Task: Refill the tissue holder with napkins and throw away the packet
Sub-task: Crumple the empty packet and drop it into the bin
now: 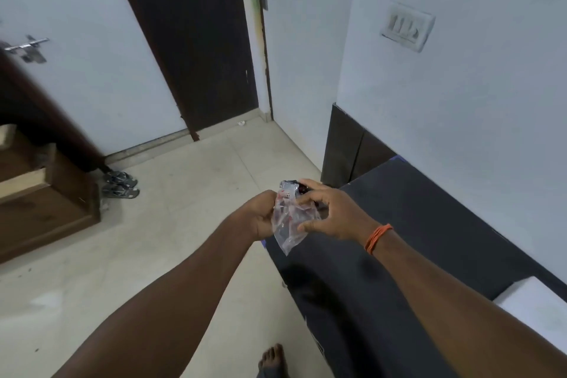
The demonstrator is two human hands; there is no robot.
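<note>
A crumpled clear plastic packet point(290, 218) with red print hangs between both my hands over the floor, beside the bed's edge. My left hand point(260, 215) grips its left side with fingers curled. My right hand point(333, 212), an orange thread at the wrist, pinches its right side with thumb and fingers. A small dark thing at the packet's top is partly hidden behind my right fingers. No tissue holder or napkins are in view.
A dark bed point(414, 239) with a white pillow point(537, 307) fills the right. A dark door point(190, 40) stands ahead. A wooden cabinet point(46, 199) is at left, with sandals point(121, 184) beside it. My bare foot point(273, 359) is on the tiled floor.
</note>
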